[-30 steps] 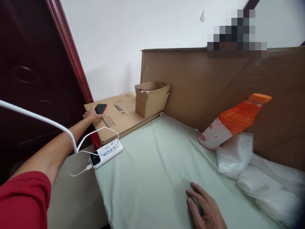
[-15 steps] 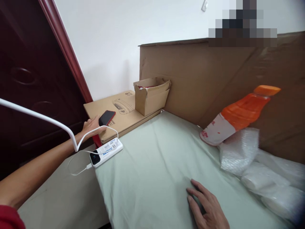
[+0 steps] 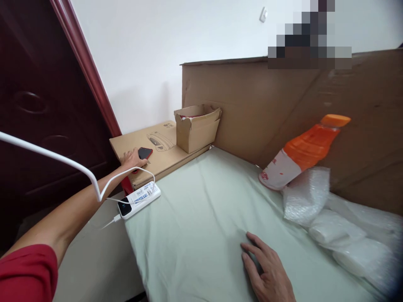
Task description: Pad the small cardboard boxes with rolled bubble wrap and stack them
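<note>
My left hand [image 3: 132,159] reaches to the flat cardboard box and lies over the middle of a dark smartphone [image 3: 145,153] with a red edge. Its fingers are bent over the phone, which rests on the box; the fingertips are partly hidden. On the pale green cloth [image 3: 195,209], my right hand [image 3: 269,268] rests holding nothing, its fingers stretched and apart. A white power bank [image 3: 140,200] with a cable plugged in sits at the cloth's left edge, just below the left forearm.
The flat cardboard box [image 3: 126,144] carries a small open carton [image 3: 197,132]. An orange-capped bottle [image 3: 302,155] leans by bubble wrap [image 3: 307,197] along a tall cardboard panel [image 3: 239,100]. A white cable [image 3: 56,155] crosses the left side, before a dark red door [image 3: 37,84].
My left hand has moved forward from the phone's near side to over its middle, and more red sleeve shows. The right hand stays on the cloth. The view has shifted slightly.
</note>
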Tool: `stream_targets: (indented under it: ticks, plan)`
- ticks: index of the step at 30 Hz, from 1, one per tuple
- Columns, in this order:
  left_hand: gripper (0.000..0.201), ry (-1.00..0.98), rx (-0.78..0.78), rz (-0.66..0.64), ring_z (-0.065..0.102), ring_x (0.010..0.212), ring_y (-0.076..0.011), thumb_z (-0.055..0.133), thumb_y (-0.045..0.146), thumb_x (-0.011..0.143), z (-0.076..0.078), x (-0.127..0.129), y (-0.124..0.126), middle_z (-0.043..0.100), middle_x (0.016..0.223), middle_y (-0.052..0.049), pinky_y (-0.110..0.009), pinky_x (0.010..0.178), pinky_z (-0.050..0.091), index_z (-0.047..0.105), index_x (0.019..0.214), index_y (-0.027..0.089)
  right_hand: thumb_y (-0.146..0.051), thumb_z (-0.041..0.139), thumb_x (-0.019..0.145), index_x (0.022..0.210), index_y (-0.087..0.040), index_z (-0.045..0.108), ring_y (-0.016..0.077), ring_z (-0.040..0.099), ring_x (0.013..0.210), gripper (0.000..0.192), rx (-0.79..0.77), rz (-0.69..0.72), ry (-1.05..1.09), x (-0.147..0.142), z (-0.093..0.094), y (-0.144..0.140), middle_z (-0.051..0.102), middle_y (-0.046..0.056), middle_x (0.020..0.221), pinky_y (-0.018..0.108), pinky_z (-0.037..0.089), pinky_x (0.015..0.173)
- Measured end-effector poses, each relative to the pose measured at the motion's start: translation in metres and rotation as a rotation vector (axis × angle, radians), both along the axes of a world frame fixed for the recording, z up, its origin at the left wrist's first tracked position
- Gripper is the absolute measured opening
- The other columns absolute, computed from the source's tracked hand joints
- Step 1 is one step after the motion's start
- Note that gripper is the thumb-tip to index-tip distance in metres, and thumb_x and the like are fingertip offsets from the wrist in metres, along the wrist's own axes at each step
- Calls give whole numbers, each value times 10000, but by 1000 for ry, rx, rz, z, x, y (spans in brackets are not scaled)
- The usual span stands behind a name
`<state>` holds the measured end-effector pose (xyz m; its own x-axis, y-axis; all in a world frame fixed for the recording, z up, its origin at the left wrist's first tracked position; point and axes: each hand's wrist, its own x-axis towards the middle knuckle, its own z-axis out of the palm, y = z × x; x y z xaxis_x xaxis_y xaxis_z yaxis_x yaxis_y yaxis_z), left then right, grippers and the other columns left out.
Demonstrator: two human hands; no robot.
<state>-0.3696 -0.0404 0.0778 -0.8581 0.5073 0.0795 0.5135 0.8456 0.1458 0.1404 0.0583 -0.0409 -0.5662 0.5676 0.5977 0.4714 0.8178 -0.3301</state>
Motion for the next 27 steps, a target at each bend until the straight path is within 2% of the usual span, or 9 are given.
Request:
stream_targets:
  ticks: [11, 17, 21, 27]
  plan:
    - [658, 5, -10, 48, 498, 1291, -404, 598, 533, 812, -1, 0, 7, 574, 1351, -214, -511, 974, 439, 484, 1345, 163, -358, 518, 967, 999, -232, 733, 274, 679, 1073, 252, 4, 10, -29, 1, 3, -1, 706, 95, 1214, 460, 620, 842]
    - [523, -11, -14, 71, 546, 1229, -302, 601, 491, 936, 2, 1, 12, 549, 1373, -120, -535, 1018, 454, 518, 1360, 195, -400, 504, 964, 986, -236, 748, 280, 675, 1088, 295, -73, -12, -24, 2, 0, -1, 707, 98, 1226, 462, 614, 864]
    - [500, -60, -14, 25, 582, 1203, -290, 619, 471, 941, 7, -7, 4, 572, 1361, -120, -524, 996, 496, 542, 1347, 189, -422, 504, 952, 990, -241, 762, 295, 670, 1112, 318, -134, -21, -42, 3, 0, 1, 704, 102, 1242, 470, 611, 869]
    - [492, -82, -14, -78, 595, 1199, -285, 636, 438, 942, 6, -14, -9, 575, 1368, -120, -518, 993, 511, 541, 1355, 189, -412, 517, 950, 1002, -239, 765, 293, 682, 1097, 307, -102, 12, -74, 3, 6, 3, 708, 104, 1240, 472, 608, 901]
